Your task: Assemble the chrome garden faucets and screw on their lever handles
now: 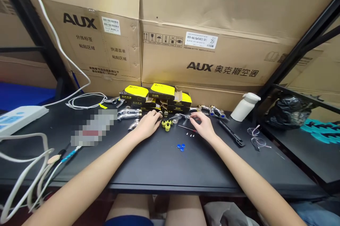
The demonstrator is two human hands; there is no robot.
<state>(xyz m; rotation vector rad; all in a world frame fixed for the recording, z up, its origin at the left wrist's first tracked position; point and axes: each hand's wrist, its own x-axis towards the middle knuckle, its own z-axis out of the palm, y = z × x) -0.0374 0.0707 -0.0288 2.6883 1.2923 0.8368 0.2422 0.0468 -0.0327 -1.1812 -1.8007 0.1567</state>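
Left hand (152,123): curled by yellow fittings (167,126); grip unclear
Right hand (202,124): fingers at chrome handle (186,116); grip unclear
Counter (162,167): smooth, straight-edged

White bottle (244,107), folded glasses (257,139), large cardboard boxes (212,52) behind

Above and left of the small yellow-topped boxes (162,90), a carton (92,56) read "AUX", "分拣标签", "快递面单", "粘贴区域" twice and "300kgf". Above and right of them, another carton (164,61) bore "AUX 奥克斯空调"; its white label (201,40) read "KFR-46G/BpR3AES1(B1)" and "25". The small boxes' lettering was blurred.
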